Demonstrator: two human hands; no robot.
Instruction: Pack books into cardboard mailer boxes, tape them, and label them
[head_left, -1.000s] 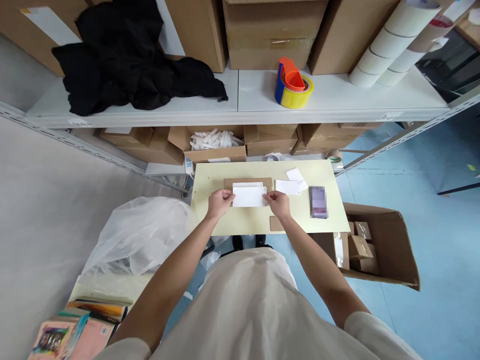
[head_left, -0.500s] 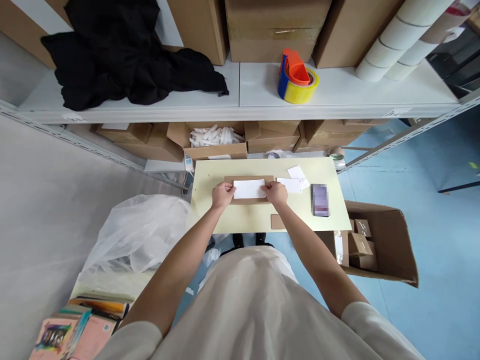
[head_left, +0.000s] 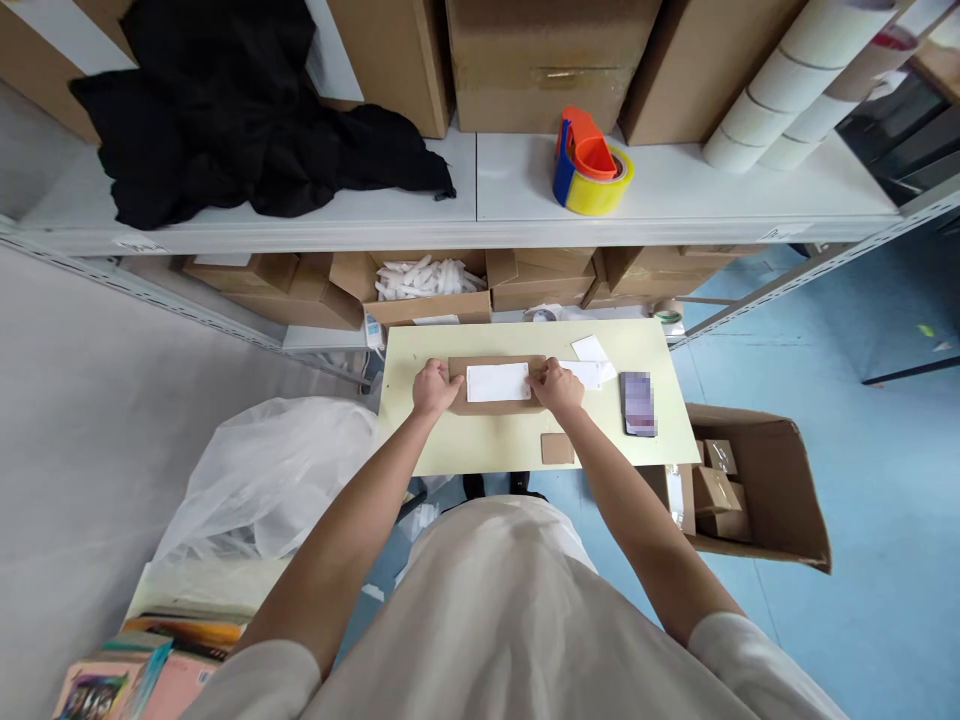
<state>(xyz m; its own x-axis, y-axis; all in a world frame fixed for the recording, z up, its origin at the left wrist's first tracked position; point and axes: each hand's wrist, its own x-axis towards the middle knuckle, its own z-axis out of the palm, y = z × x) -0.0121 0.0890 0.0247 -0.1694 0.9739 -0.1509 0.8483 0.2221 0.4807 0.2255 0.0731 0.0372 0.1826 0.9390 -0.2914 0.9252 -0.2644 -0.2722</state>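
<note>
A small brown cardboard box (head_left: pixel 498 407) lies on the pale yellow table with a white paper label (head_left: pixel 497 382) flat on its top. My left hand (head_left: pixel 436 387) is closed at the box's left end, its thumb on the cardboard and apart from the label. At the other end, my right hand (head_left: pixel 556 386) is closed round the box's right side, with fingertips touching the label's right edge. More white labels (head_left: pixel 592 352) lie just beyond my right hand, partly covered by it. A small brown card piece (head_left: pixel 557 448) rests near the table's front edge.
A phone (head_left: pixel 638 404) lies on the table (head_left: pixel 420 450) at right. An open carton (head_left: pixel 780 490) with small boxes stands to the right below. A tape dispenser (head_left: pixel 592 165) and black cloth (head_left: pixel 247 120) are on the shelf. Plastic sheeting (head_left: pixel 270 470) bulges at left.
My left hand has left the label's left end and moved outward to the box's left end. My right hand stays by the label's right edge. The view has shifted slightly.
</note>
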